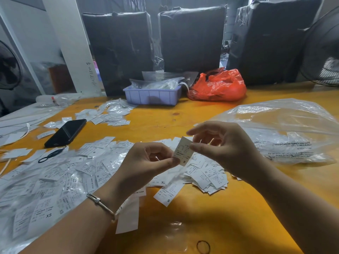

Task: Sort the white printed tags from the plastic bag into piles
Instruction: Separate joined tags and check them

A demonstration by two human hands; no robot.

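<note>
Held tag: a white printed tag (183,153) is held above the middle of the table (211,213), between the two hands, clear of the spread of loose tags beneath it.
Long axis: the tag stands tilted, its upper end leaning toward the far right and its lower end, marked "S", toward the near left.
Left hand (146,162): the lower left edge of the tag is pinched between thumb and curled fingers.
Right hand (223,147): the upper right edge is pinched at the fingertips, the other fingers loosely curled above.
Nearer hand: both touch the tag; the left is judged better placed to carry it to the spread on the near left side.
Appearance: small, rectangular and thin, with rows of fine dark print too small to be read and one bold size letter at the lower end.
Loose tags (73,173): spread in overlapping heaps along the left half of the table, with "XS", "S", "M" and "XL" visible.
Right heap (211,176): a smaller pile lies under the right wrist.
Plastic bag (286,131): clear and crumpled, it lies at the right edge, just beyond the right hand.
Coming move: the size letter is judged to decide the pile.
</note>
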